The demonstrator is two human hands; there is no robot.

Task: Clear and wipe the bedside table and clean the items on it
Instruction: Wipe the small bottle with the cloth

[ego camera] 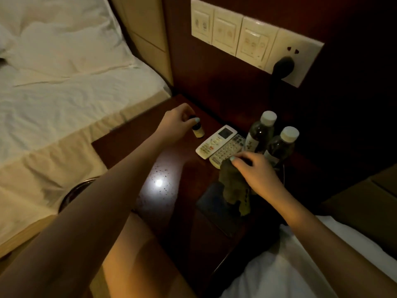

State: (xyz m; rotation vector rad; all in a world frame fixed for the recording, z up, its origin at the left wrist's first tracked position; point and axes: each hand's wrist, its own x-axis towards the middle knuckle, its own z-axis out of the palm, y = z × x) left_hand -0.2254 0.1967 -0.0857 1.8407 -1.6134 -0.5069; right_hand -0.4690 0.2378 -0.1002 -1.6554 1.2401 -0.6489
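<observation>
The dark wooden bedside table (133, 136) fills the middle of the head view. My left hand (175, 123) grips the dark cap of a small bottle with a pale label (47, 132) standing at the table's back left. My right hand (254, 171) holds a crumpled green-grey cloth (233, 188) near the front right, over the end of the grey remote (227, 150). A white remote (216, 141) lies beside it. Two water bottles with white caps (261, 132) (282, 147) stand behind my right hand.
A bed with white sheets (53, 82) lies to the left, another white bed (322, 265) at the lower right. Wall switches (236, 33) and a plugged socket (283, 65) sit above the table. A dark flat object (212, 203) lies under the cloth. A lamp glare (158, 182) shows specks.
</observation>
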